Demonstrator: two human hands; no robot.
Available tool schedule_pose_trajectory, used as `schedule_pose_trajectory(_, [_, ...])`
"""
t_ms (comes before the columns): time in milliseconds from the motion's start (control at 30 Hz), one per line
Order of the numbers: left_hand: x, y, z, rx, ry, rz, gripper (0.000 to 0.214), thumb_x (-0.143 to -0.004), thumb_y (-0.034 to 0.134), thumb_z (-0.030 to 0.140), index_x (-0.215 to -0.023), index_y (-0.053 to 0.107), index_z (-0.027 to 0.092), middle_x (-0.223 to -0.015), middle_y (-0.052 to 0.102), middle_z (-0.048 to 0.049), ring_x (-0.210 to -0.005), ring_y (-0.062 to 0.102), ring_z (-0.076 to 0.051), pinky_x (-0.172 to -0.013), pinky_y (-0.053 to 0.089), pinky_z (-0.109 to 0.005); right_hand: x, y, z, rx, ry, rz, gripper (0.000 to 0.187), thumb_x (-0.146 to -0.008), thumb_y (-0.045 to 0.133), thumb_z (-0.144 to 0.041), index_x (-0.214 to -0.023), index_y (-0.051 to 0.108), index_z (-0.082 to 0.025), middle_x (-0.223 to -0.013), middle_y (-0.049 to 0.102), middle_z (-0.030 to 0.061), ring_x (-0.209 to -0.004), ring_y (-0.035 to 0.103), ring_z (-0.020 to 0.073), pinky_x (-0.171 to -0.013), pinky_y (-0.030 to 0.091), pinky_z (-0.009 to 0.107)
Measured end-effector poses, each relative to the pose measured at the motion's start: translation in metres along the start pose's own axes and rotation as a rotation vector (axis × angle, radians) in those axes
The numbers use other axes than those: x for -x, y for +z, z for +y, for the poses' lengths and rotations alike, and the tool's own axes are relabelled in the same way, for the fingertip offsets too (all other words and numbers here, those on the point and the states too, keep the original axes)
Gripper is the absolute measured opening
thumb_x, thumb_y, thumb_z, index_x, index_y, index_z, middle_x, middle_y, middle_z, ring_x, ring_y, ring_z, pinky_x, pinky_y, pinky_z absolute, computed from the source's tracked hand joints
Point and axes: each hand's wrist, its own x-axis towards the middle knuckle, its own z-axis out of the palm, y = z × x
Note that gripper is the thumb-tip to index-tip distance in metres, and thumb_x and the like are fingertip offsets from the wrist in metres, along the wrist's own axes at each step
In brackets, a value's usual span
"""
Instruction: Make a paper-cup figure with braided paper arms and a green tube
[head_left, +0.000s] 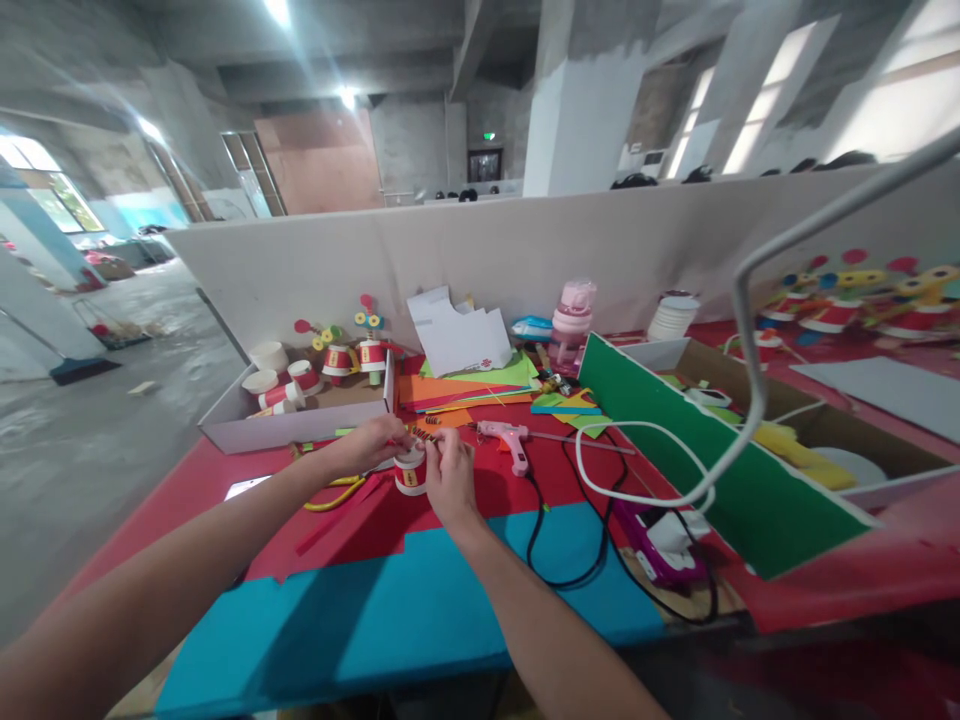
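Note:
A small red and white paper cup (410, 476) with a yellow label stands on the red table cover between my two hands. My left hand (377, 445) is closed at the cup's upper left rim, its fingertips pinched over the top; what they pinch is too small to make out. From the right, my right hand (452, 475) has its bent fingers against the cup's side and rim. Dark coiled strips (424, 434) lie just behind the fingertips. Yellow-handled scissors (336, 494) lie left of the cup, partly under my left forearm. To the right rests a pink glue gun (510, 443).
An open box (255, 432) at left holds paper cups and finished cup figures. Coloured paper (469, 392) lies behind. A green-sided box (675, 450), a white bent stand (742, 330), black cable and purple power strip (660, 545) occupy the right. Blue sheet (420, 610) covers the front.

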Motion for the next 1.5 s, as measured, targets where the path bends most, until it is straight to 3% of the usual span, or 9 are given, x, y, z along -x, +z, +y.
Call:
schedule_pose_trajectory(333, [-0.008, -0.007, 0.011, -0.106, 0.154, -0.072, 0.026, -0.095, 0.038, 0.021, -0.094, 0.064, 0.017, -0.081, 0.059, -0.0076, -0.079, 0.053, -0.018, -0.078, 0.043, -0.030, -0.001, 0.001, 0.000, -0.007, 0.008, 0.006, 0.010, -0.095, 0.038, -0.026, -0.097, 0.047, -0.021, -0.091, 0.066, 0.0069, -0.086, 0.059, 0.0231, -0.082, 0.041, 0.037])
schedule_pose_trajectory(567, [-0.007, -0.003, 0.006, -0.037, 0.118, -0.041, 0.026, -0.095, 0.038, 0.020, -0.092, 0.063, 0.015, -0.083, 0.060, -0.0079, -0.081, 0.053, -0.018, -0.077, 0.044, -0.029, -0.001, 0.000, 0.001, -0.013, 0.012, -0.001, 0.010, -0.095, 0.039, -0.025, -0.098, 0.047, -0.022, -0.091, 0.066, 0.0066, -0.086, 0.060, 0.0227, -0.082, 0.041, 0.036])
schedule_pose_trajectory(833, [-0.007, -0.002, 0.009, -0.032, -0.138, -0.027, 0.014, -0.085, 0.054, 0.017, -0.085, 0.068, 0.018, -0.086, 0.067, -0.0053, -0.086, 0.060, -0.016, -0.080, 0.046, -0.027, -0.001, 0.000, 0.000, -0.019, 0.017, -0.009, 0.009, -0.095, 0.039, -0.025, -0.098, 0.046, -0.021, -0.092, 0.066, 0.0071, -0.086, 0.060, 0.0226, -0.083, 0.041, 0.037])
schedule_pose_trajectory(1167, [-0.018, -0.012, 0.008, 0.020, -0.156, -0.156, 0.013, -0.079, 0.059, 0.018, -0.086, 0.070, 0.019, -0.087, 0.068, -0.0043, -0.086, 0.062, -0.016, -0.080, 0.046, -0.025, -0.001, 0.000, -0.002, 0.006, 0.022, 0.005, 0.008, -0.095, 0.039, -0.024, -0.097, 0.047, -0.022, -0.092, 0.066, 0.0070, -0.088, 0.060, 0.0228, -0.082, 0.041, 0.036])
schedule_pose_trajectory(1333, [-0.018, -0.007, 0.012, -0.053, -0.215, -0.136, 0.013, -0.079, 0.058, 0.017, -0.083, 0.070, 0.019, -0.082, 0.067, -0.0032, -0.086, 0.061, -0.016, -0.080, 0.044, -0.025, 0.000, 0.000, 0.000, 0.004, 0.022, -0.013, 0.009, -0.095, 0.039, -0.023, -0.099, 0.047, -0.021, -0.094, 0.066, 0.0073, -0.088, 0.060, 0.0225, -0.083, 0.041, 0.036])
schedule_pose_trajectory(1500, [-0.015, -0.002, 0.024, -0.182, -0.324, -0.106, 0.014, -0.078, 0.056, 0.013, -0.083, 0.066, 0.019, -0.087, 0.068, -0.0045, -0.093, 0.059, -0.021, -0.086, 0.038, -0.033, 0.000, 0.000, 0.000, 0.020, 0.014, -0.016, 0.009, -0.095, 0.039, -0.023, -0.099, 0.047, -0.021, -0.092, 0.067, 0.0069, -0.086, 0.060, 0.0224, -0.084, 0.040, 0.037])
